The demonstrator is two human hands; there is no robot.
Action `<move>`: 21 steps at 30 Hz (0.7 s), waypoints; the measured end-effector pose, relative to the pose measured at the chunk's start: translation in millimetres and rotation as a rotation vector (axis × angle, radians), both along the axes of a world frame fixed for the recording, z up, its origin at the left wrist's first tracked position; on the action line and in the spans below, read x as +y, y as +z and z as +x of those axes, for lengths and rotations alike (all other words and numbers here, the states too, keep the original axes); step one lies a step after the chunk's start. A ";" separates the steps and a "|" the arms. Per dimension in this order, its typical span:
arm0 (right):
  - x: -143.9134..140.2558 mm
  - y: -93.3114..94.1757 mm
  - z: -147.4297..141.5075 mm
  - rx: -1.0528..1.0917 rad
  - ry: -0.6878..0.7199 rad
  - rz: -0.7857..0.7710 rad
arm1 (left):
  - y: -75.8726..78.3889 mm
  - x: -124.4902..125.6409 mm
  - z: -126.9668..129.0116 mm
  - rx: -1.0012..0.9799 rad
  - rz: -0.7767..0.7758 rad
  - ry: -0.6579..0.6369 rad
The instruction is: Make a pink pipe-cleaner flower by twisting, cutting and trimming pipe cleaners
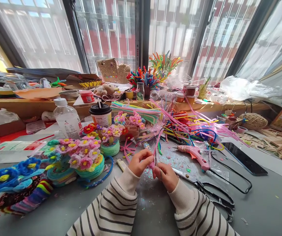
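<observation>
I see my left hand (139,163) and right hand (165,175) both pinching a pink pipe cleaner (155,149) above the bench's near edge. I judge its loose end could snag the scissors (204,190) alongside.

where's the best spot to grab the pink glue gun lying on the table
Probably by its handle: the pink glue gun lies flat on its side, nozzle pointing left, handle angled toward the person. The right hand could come from above at the lower right end.
</observation>
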State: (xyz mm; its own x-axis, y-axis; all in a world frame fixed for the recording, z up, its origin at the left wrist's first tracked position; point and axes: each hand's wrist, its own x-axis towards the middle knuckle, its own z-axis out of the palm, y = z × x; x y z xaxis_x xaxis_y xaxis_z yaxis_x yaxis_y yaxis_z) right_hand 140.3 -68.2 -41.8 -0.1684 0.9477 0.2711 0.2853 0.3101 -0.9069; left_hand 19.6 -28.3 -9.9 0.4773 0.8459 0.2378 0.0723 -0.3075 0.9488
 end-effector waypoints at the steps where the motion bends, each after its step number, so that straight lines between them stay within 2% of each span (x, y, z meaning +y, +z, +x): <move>1: -0.1 0.5 0.5 0.013 0.017 -0.004 | 0.0 0.4 -0.4 0.001 -0.005 -0.025; 6: 0.4 0.3 2.0 0.040 -0.014 -0.032 | -0.1 4.1 -1.2 0.009 -0.027 -0.054; 14: 2.7 -4.2 -0.3 -0.009 -0.124 -0.022 | -0.4 5.6 0.4 0.017 -0.031 -0.003; 21: 1.3 -3.9 -1.8 0.004 -0.045 -0.063 | 1.4 2.9 0.7 0.031 -0.039 0.022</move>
State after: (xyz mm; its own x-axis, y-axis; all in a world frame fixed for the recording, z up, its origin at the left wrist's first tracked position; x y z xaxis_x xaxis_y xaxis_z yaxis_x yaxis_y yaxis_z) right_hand 138.6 -66.8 -45.7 -0.1244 0.9694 0.2116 0.2944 0.2397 -0.9251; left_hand 20.3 -25.4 -8.5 0.4653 0.8647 0.1894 0.1084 -0.2680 0.9573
